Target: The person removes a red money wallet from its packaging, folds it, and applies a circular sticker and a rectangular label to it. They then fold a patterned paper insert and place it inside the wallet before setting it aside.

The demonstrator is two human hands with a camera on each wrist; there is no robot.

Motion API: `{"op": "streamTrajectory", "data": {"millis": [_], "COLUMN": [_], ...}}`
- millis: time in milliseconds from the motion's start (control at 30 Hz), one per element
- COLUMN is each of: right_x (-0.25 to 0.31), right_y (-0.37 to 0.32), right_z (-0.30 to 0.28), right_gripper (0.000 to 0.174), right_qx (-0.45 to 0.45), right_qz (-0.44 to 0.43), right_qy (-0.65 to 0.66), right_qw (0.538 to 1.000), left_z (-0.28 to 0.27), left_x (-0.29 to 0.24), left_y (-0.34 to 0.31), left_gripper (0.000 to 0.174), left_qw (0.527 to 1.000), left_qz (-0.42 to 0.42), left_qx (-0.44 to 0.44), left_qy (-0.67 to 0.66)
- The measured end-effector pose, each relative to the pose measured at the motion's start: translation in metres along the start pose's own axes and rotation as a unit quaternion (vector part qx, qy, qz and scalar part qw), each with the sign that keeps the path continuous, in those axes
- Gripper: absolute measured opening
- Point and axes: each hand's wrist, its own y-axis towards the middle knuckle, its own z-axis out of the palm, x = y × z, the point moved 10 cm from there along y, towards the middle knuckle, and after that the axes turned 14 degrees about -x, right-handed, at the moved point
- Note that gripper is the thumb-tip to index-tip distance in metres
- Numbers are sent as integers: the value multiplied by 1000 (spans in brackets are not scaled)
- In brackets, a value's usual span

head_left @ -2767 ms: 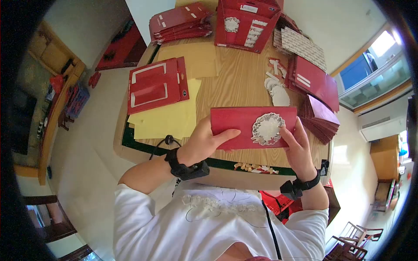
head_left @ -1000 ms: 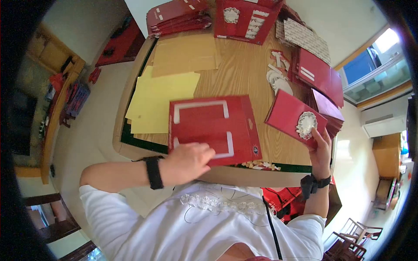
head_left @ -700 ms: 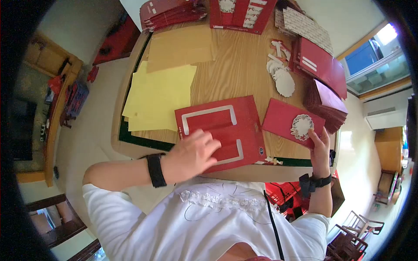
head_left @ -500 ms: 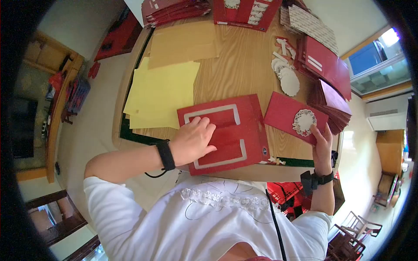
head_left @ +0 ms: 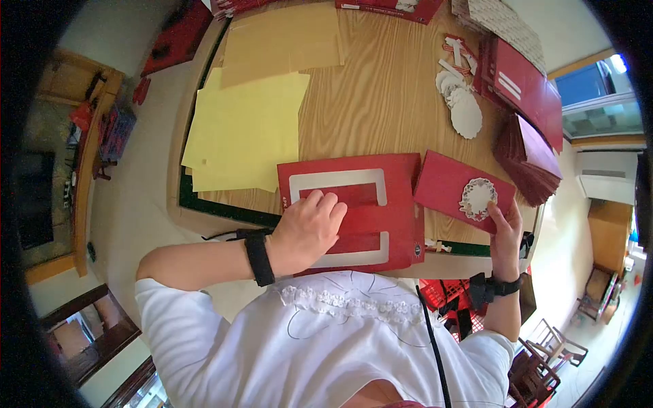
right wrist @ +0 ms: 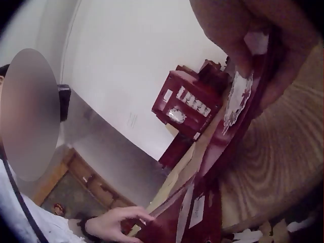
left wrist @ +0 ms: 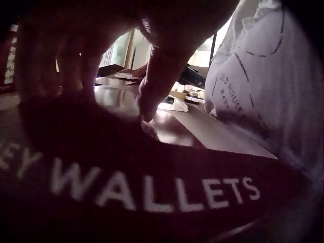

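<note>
A flat red cardboard pack point(head_left: 360, 217) with white bracket-shaped marks lies at the table's near edge; "WALLETS" shows on it in the left wrist view. My left hand point(head_left: 306, 230) rests on its left part, fingers loosely bent and thumb apart, fingertips down on the surface. My right hand point(head_left: 505, 234) pinches the lower right corner of a red wallet-shaped card point(head_left: 449, 183), thumb on top and fingers beneath. A pale cut-out wreath point(head_left: 478, 198) sits on that card beside my thumb. The card slants just right of the pack.
Yellow sheets point(head_left: 248, 129) and tan sheets point(head_left: 282, 41) lie at left. White paper cut-outs point(head_left: 466, 115), a fanned red stack point(head_left: 530, 163) and larger red cards point(head_left: 524, 85) line the right side. A red printed box point(right wrist: 187, 104) stands at the back.
The left hand has let go of the wreath card and brought the red pack from the yellow sheets to the near edge. The right hand has carried the card rightward and tilted it.
</note>
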Motion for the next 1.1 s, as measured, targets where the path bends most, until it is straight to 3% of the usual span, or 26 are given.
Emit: {"op": "streamTrajectory", "data": {"millis": [233, 433, 933, 1100], "right_x": [-8, -18, -50, -40], "right_y": [-1, -5, -16, -20], "right_z": [-11, -7, 25, 28], "right_gripper": [35, 36, 33, 32], "right_qx": [19, 54, 73, 61], "right_qz": [33, 130, 175, 152], "right_qy": [-15, -44, 25, 38], "right_qw": [999, 989, 981, 986], "left_z": [2, 2, 15, 16], "left_x": [-8, -15, -12, -10], "left_y": [-4, -4, -4, -4], "left_gripper": [48, 48, 44, 43], "left_qw": [999, 997, 995, 991], "left_qz": [12, 24, -1, -6], "left_qx": [-28, -45, 9, 18], "left_qy": [-22, -50, -103, -130]}}
